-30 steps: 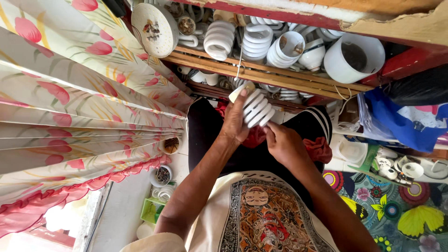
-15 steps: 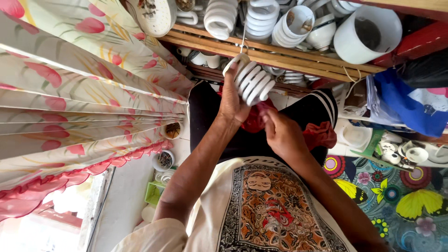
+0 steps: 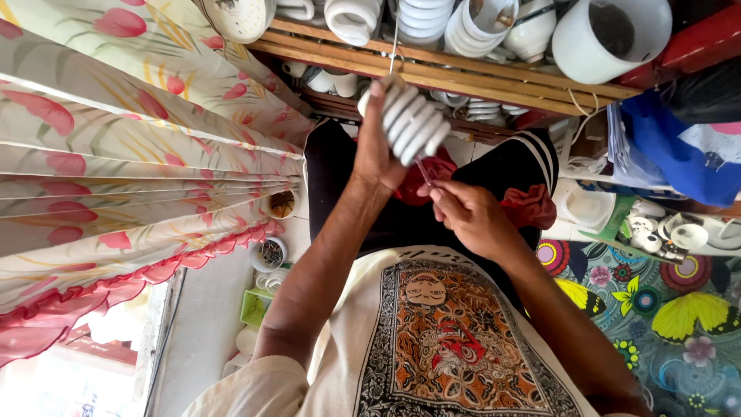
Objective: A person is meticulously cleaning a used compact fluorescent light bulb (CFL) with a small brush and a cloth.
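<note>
White spiral bulb (image 3: 413, 123) gripped in left hand (image 3: 378, 154), right hand (image 3: 471, 220) (pinching thin tool (image 3: 424, 170)) just below

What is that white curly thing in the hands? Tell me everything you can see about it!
It is a white spiral lamp bulb, its glass-looking tube wound in several tight coils. The left hand grips it from one side, a fingertip on its upper end, and holds it tilted in the air above the lap, just below a wooden shelf crowded with similar white bulbs. The right hand holds a thin reddish tool whose tip meets the bulb's lower end. The base is hidden.
</note>
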